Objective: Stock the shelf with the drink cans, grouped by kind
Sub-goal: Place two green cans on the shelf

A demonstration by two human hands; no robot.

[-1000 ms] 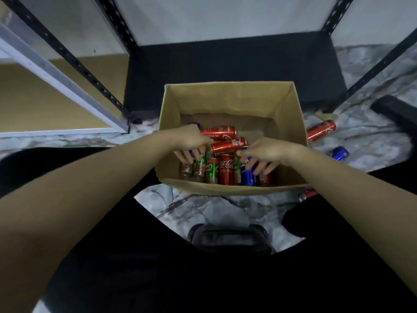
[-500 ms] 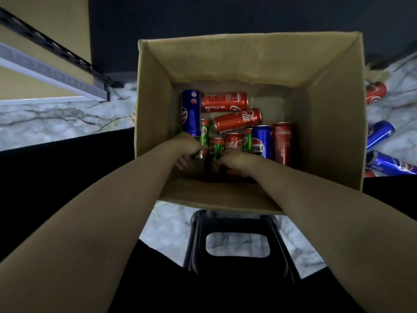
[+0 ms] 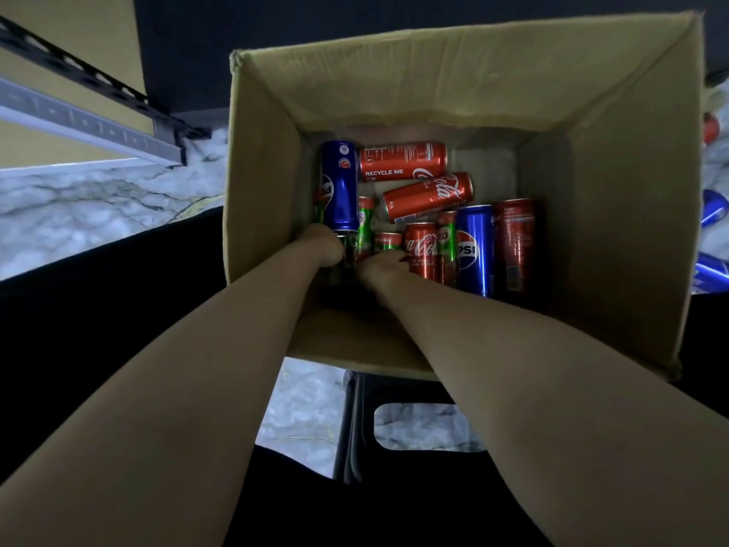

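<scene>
Both hands (image 3: 323,246) deeper among box's (image 3: 434,84) cans (image 3: 475,246).

Marble floor (image 3: 98,207) bears a cardboard box (image 3: 615,230) and loose cans (image 3: 712,209).

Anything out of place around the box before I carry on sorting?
Yes. Several cans lie loose on the floor right of the cardboard box: two blue cans and a red can at the frame edge. Inside, kinds are jumbled, two red Coca-Cola cans lying flat across upright ones.
</scene>
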